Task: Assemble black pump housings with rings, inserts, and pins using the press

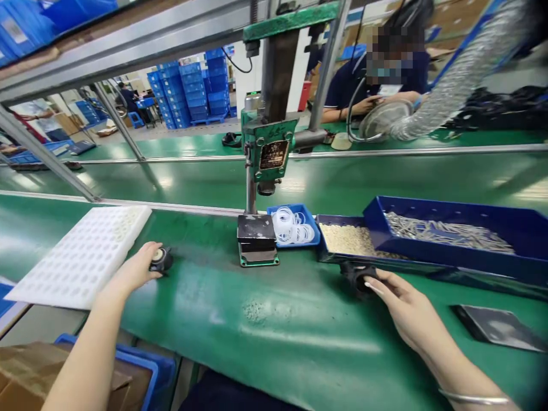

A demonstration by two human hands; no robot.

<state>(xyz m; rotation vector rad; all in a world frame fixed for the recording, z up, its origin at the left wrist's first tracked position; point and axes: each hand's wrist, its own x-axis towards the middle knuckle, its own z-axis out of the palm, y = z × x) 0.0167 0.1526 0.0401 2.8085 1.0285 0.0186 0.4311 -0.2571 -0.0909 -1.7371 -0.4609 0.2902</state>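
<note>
My left hand [136,268] is closed round a small black round part [162,260] with a pale centre, low over the green bench beside a white foam tray [72,257]. In my right hand [398,297], fingers and thumb pinch a black plastic housing [357,279] with a round opening. That hand is just in front of the blue bin of small cream-coloured pieces [342,240]. Between the hands stands a green bench press [274,151] above a black metal block [257,229].
A small blue tray [315,234] holds white rings. Right of it, a long blue bin [454,211] contains metal pins or screws. A dark flat device [499,326] lies at the right. Across the bench, a person [342,85] works near a silver duct [466,74]. A carton [29,371] sits lower left.
</note>
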